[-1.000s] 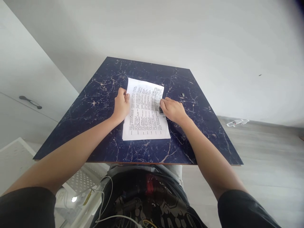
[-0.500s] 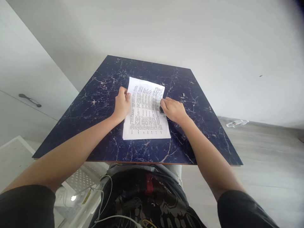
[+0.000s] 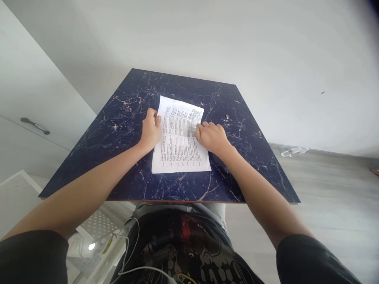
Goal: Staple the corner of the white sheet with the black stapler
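Several printed sheets of paper (image 3: 177, 134) lie in a stack on the dark blue marbled table (image 3: 124, 181), their right side slightly curled. My left hand (image 3: 151, 128) grips the stack's left edge, thumb on top and fingers curled around beneath. At the right edge my right hand (image 3: 212, 137) is closed, knuckles up, over the margin of the paper. Whatever it holds there is covered by the fingers; half a second ago a small black object showed under them. A tiny black and silver piece (image 3: 227, 116) rests on the table beyond my right hand.
A pale wall (image 3: 225, 43) stands behind the table. White cabinet doors with a dark handle (image 3: 34, 126) are at left. Clear plastic packaging (image 3: 294, 152) lies on the floor at right. A white cable (image 3: 137, 232) crosses my lap.
My right hand has rolled over and shifted slightly left onto the paper's edge, hiding the small black object seen before. My left hand keeps its grip, and the view has shifted a little.
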A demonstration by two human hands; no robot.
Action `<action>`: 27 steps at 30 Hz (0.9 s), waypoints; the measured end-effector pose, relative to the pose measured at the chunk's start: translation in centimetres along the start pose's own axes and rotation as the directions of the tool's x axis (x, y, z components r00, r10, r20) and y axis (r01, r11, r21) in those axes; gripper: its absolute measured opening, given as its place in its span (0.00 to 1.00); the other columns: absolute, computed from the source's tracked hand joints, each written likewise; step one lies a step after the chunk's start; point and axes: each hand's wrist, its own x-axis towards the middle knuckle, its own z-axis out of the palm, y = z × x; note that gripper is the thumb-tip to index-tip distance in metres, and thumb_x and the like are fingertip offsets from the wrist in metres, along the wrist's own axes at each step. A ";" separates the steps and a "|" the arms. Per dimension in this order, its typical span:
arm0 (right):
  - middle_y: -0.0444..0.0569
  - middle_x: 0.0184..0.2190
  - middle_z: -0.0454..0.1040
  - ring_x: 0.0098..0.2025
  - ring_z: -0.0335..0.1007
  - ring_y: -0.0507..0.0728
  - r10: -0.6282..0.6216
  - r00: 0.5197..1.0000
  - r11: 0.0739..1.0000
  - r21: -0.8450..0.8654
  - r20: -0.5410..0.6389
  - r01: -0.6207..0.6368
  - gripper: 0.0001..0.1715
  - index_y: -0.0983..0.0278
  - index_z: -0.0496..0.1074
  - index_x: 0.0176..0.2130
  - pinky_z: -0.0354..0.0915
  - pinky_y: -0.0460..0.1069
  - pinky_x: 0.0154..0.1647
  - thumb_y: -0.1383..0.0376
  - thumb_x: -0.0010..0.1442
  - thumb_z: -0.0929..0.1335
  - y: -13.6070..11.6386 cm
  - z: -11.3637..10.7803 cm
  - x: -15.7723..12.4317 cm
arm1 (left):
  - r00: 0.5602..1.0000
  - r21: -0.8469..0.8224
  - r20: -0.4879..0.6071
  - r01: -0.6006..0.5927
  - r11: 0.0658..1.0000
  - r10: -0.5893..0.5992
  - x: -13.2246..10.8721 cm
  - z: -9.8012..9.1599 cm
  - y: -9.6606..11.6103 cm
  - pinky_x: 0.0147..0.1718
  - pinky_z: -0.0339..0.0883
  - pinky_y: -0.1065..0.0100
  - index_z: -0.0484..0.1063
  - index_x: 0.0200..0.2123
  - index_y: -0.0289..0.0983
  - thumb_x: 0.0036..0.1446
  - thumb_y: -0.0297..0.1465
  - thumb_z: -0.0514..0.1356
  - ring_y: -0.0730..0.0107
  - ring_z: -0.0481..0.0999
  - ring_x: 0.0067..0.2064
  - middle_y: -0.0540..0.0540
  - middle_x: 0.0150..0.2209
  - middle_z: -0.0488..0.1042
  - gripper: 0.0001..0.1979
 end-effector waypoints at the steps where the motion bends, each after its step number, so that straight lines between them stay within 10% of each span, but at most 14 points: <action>1: 0.62 0.46 0.78 0.44 0.71 0.67 -0.002 1.000 1.000 -0.012 -0.006 0.002 0.29 0.65 0.76 0.46 0.56 0.57 0.42 0.59 0.76 0.51 -0.2 0.1 0.0 | 1.000 0.008 0.000 -0.003 1.000 0.003 0.0 -0.1 0.1 0.47 0.73 0.53 0.64 0.40 0.42 0.69 0.32 0.60 0.55 0.79 0.41 0.46 0.34 0.73 0.05; 15: 0.61 0.35 0.80 0.40 0.76 0.66 0.156 0.988 0.962 0.227 -0.006 -0.151 0.32 0.62 0.72 0.30 0.61 0.56 0.44 0.58 0.77 0.52 6.0 -1.0 0.0 | 0.991 0.145 0.133 -0.012 0.989 -0.008 0.4 -1.0 0.0 0.44 0.71 0.51 0.62 0.37 0.43 0.65 0.29 0.58 0.56 0.77 0.37 0.44 0.33 0.74 0.06; 22: 0.51 0.33 0.77 0.36 0.72 0.60 0.065 0.995 0.882 0.463 0.074 -0.092 0.32 0.60 0.67 0.33 0.60 0.53 0.38 0.42 0.75 0.56 9.6 -1.8 -0.5 | 0.993 0.301 0.059 -0.115 0.947 0.102 0.9 -2.0 0.3 0.63 0.61 0.40 0.67 0.46 0.40 0.60 0.27 0.64 0.46 0.69 0.58 0.37 0.51 0.72 0.12; 27: 0.50 0.39 0.79 0.36 0.73 0.60 -0.103 0.962 0.875 0.483 0.255 -0.034 0.21 0.59 0.72 0.41 0.62 0.53 0.35 0.48 0.58 0.75 12.0 -2.4 -1.2 | 0.843 0.177 0.467 -0.385 0.906 0.267 0.8 -2.2 1.4 0.64 0.64 0.46 0.77 0.47 0.42 0.67 0.32 0.59 0.51 0.73 0.58 0.40 0.53 0.77 0.09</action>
